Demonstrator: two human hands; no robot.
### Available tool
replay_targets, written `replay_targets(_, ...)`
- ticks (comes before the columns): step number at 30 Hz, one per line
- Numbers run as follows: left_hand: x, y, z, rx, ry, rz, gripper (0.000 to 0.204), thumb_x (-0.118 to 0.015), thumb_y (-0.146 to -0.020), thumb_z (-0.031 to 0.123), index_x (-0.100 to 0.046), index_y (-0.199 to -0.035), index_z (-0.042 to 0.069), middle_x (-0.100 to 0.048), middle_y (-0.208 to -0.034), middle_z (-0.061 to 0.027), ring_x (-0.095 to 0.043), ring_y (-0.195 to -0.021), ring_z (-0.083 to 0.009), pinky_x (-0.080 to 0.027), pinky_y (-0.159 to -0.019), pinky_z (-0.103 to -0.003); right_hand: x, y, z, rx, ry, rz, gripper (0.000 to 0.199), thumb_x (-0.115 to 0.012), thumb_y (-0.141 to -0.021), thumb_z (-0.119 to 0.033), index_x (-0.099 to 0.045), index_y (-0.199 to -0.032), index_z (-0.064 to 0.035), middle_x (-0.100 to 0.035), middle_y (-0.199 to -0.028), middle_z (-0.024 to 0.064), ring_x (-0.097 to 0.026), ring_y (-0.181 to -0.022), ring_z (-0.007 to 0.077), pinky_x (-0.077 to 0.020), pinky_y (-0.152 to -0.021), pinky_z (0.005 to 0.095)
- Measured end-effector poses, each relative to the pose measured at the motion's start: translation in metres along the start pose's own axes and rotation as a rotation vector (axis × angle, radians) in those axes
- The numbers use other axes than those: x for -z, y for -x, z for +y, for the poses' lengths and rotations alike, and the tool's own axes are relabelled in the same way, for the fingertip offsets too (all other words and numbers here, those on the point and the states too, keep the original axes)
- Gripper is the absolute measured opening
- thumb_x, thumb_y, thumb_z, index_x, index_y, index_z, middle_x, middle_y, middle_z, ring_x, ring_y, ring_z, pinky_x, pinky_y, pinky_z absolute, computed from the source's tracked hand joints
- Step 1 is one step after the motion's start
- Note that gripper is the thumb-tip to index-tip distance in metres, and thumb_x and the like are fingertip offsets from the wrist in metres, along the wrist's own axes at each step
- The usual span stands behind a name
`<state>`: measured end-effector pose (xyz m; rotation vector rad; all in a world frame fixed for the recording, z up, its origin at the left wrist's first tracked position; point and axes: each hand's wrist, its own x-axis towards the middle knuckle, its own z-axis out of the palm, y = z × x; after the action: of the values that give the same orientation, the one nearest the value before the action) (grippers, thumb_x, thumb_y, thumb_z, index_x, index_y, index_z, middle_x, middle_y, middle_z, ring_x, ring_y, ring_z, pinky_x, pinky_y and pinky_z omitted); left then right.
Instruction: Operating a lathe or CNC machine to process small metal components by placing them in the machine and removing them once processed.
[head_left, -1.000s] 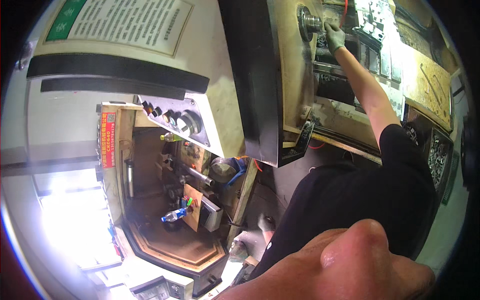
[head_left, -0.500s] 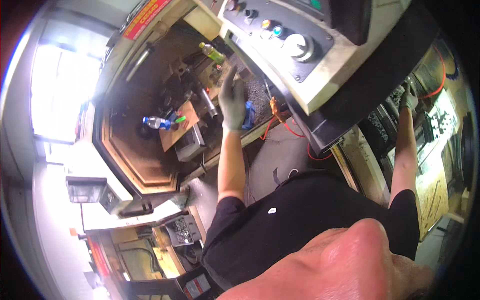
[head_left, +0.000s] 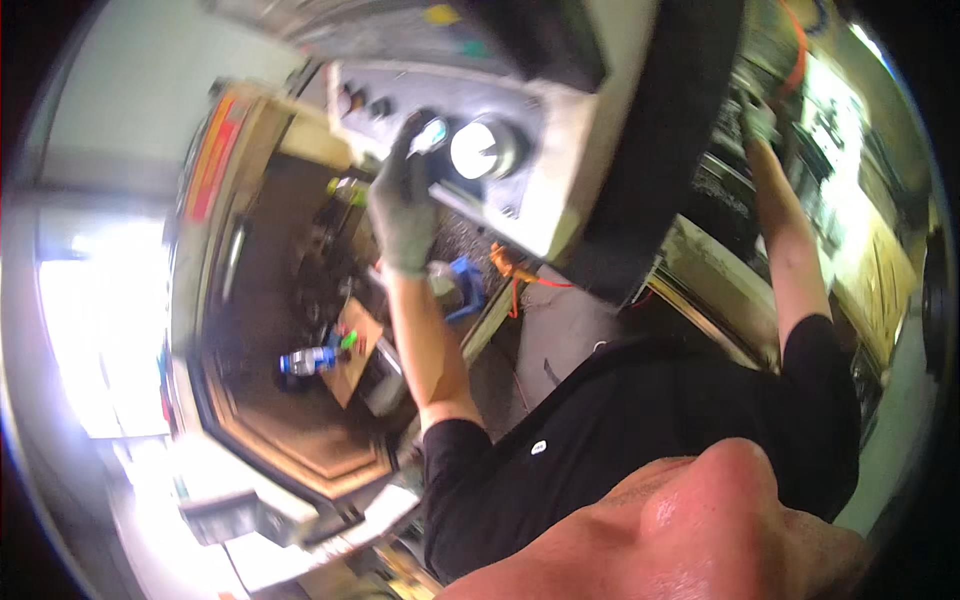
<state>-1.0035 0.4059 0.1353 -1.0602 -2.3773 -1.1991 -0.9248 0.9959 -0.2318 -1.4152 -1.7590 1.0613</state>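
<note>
My left hand [head_left: 403, 205], in a grey work glove, is raised to the control panel [head_left: 515, 195] of a machine. Its fingers stretch upward, and the tips reach a lit blue-green button [head_left: 430, 136]. Just right of them is a large round white knob [head_left: 480, 150]. Far to the upper right, my gloved right hand [head_left: 760, 122] rests at a dark, chip-strewn machine part [head_left: 722, 195]. Blur and its small size hide what those fingers do.
A black arm [head_left: 650, 150] slants between my hands. Behind my left forearm, a machine bay holds a blue-capped bottle [head_left: 308, 361], a brown board [head_left: 355, 350], a green-yellow bottle [head_left: 348, 190] and a blue object [head_left: 468, 288]. An orange-handled tool [head_left: 505, 262] hangs near a red hose.
My left hand has moved up from in front of the machine bay to the panel's button. The whole view has swung, shifting the panel left; my right hand stays at the dark machine part.
</note>
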Motion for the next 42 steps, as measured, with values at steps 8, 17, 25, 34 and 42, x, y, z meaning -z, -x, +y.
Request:
replay_targets(8,-0.02,-0.022,0.004,-0.057,0.139,-0.085,0.037,-0.049,-0.094,0.008,-0.052,-0.129,-0.004,-0.062,-0.122,-0.0145,-0.059,-0.109,-0.0174,-0.046,-0.093,-0.03,0.066,0.061,-0.039,0.113,-0.251,0.222,0.035,-0.067,-0.086,-0.033,-0.07,-0.107,-0.0056,-0.071,-0.101,0.0107,-0.066,-0.094,0.0202,-0.0487,-0.082,0.0307)
replay_targets(17,-0.023,-0.012,-0.002,-0.174,0.158,-0.045,0.039,-0.049,-0.095,0.008,-0.049,-0.134,0.001,-0.063,-0.119,-0.0157,-0.063,-0.099,-0.0173,-0.05,-0.082,-0.03,0.097,0.079,-0.038,0.069,-0.292,0.118,0.039,-0.068,-0.085,-0.035,-0.069,-0.11,-0.006,-0.068,-0.082,0.0056,-0.059,-0.065,0.0133,-0.0475,-0.06,0.0294)
replay_targets(25,-0.008,-0.009,-0.017,-0.424,-0.118,-0.143,0.037,-0.048,-0.096,0.007,-0.051,-0.132,0.001,-0.058,-0.128,-0.0162,-0.056,-0.118,-0.0227,-0.043,-0.097,-0.033,0.097,0.362,-0.025,-0.263,-0.943,-0.324,0.028,-0.066,-0.087,-0.014,-0.063,-0.112,-0.0013,-0.065,-0.088,0.0078,-0.061,-0.069,0.0148,-0.0523,-0.062,0.0287)
replay_targets(34,-0.008,-0.002,-0.015,-0.497,0.196,-0.121,0.048,-0.05,-0.094,0.008,-0.039,-0.14,0.002,-0.063,-0.116,-0.0163,-0.061,-0.103,-0.019,-0.047,-0.087,-0.029,0.1,0.495,-0.069,-0.292,-1.082,-0.553,0.025,-0.059,-0.093,-0.02,-0.061,-0.108,-0.0004,-0.065,-0.088,0.0056,-0.062,-0.071,0.0133,-0.0513,-0.062,0.0273)
replay_targets(42,-0.063,0.12,0.009,-0.174,0.983,0.083,0.051,-0.049,-0.092,0.0,-0.032,-0.139,-0.006,-0.048,-0.07,-0.0005,-0.046,-0.057,-0.0077,-0.04,-0.051,-0.022,0.104,0.509,-0.062,0.052,-0.724,-0.223,0.026,-0.054,-0.095,-0.024,-0.063,-0.099,0.0,-0.058,-0.075,0.0004,-0.048,-0.062,0.0055,-0.0394,-0.051,0.0214)
